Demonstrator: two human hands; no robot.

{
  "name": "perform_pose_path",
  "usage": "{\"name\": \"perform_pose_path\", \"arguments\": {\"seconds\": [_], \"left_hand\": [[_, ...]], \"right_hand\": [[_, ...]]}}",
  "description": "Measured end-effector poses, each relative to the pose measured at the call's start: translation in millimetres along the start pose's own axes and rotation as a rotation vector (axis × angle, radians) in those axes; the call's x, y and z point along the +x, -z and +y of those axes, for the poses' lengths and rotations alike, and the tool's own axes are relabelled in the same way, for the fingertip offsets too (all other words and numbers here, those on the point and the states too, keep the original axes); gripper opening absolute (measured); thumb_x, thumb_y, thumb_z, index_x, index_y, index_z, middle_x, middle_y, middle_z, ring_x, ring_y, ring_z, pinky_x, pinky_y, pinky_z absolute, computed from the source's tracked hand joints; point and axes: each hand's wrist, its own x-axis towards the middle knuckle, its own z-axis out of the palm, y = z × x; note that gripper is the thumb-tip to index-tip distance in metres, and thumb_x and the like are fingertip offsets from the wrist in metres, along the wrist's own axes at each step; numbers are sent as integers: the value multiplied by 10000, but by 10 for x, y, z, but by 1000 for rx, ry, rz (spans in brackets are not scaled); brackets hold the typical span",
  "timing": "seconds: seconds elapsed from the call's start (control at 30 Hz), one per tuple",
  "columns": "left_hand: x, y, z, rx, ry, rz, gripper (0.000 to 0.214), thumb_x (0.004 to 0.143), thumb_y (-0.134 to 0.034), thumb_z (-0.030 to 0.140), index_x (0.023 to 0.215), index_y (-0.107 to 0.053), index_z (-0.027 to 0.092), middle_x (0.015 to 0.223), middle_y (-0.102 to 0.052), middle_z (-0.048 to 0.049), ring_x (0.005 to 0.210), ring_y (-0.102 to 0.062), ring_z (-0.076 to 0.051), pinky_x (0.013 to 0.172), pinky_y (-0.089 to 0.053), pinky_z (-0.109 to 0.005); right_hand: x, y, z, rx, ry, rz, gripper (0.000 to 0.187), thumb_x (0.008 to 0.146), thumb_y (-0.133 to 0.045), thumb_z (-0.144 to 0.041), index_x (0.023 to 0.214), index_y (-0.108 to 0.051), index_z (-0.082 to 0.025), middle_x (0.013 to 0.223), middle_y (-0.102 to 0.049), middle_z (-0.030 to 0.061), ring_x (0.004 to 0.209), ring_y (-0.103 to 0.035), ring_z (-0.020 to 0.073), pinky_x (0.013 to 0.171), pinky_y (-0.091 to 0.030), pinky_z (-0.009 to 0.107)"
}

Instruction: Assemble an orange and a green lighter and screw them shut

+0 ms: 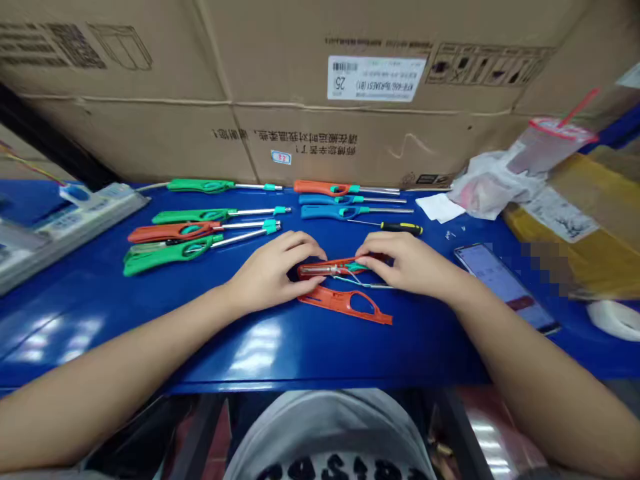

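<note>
An opened orange gas lighter [320, 270] lies between my hands, its clear fuel tank, turquoise trigger and thin wires exposed. My left hand [280, 273] grips its handle end between thumb and fingers. At the other end, my right hand [407, 263] is closed on the lighter near the turquoise trigger [356, 266]; the fingertips partly hide what they pinch. A thin metal rod [377, 286] and wires run below the right fingers. Just in front lies the loose orange casing half [333, 300], with the trigger opening at its right end.
Green lighters [197, 186] and an orange one [170, 232] lie at left; orange and blue lighters [325, 212] lie behind my hands with a screwdriver [400, 228]. A phone [505, 287], power strip [75, 230], cup [547, 147] and large carton [300, 67] surround the blue table [200, 340].
</note>
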Motion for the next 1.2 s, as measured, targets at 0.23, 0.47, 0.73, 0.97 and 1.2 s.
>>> {"name": "perform_pose_path", "arguments": {"seconds": [0.23, 0.47, 0.73, 0.97, 1.2], "left_hand": [[-22, -25, 28, -10, 71, -2, 250, 993, -603, 307, 1213, -642, 195, 1161, -699, -63, 1049, -658, -197, 922, -524, -316], [-13, -65, -8, -9, 117, -51, 323, 990, -566, 284, 1296, -630, 205, 1113, -726, -51, 970, -675, -196, 867, -536, -324], [-9, -57, -17, -10, 136, 12, 480, 956, -566, 211, 1430, -496, 189, 1355, -614, -92, 1136, -625, -203, 1004, -520, -349], [27, -35, 12, 37, 99, 96, 199, 926, -604, 240, 1112, -636, 175, 1130, -590, -86, 1096, -584, -237, 983, -496, -402], [7, -4, 38, 42, 47, -42, 169, 911, -631, 297, 986, -718, 173, 982, -620, -68, 902, -583, -219, 847, -493, -383]], "right_hand": [[-28, 44, -55, -201, 55, 149, 193, 1031, -519, -251, 993, -687, -165, 970, -718, 68, 893, -685, 214, 763, -496, 318], [-22, 18, -38, -192, 7, 91, 159, 1023, -509, -224, 1007, -655, -162, 1002, -688, 84, 915, -669, 226, 775, -495, 323], [-11, -13, 31, -182, -183, 138, 175, 1019, -510, -238, 972, -669, -180, 1000, -716, 74, 933, -677, 232, 792, -493, 341], [6, -2, 93, -373, -134, 187, 178, 978, -573, -240, 1074, -705, -167, 1096, -699, 130, 1084, -610, 319, 914, -473, 457], [-46, 76, 83, -169, 95, -32, 165, 960, -578, -179, 1048, -715, -204, 1095, -675, 91, 1005, -617, 250, 902, -490, 423]]}}
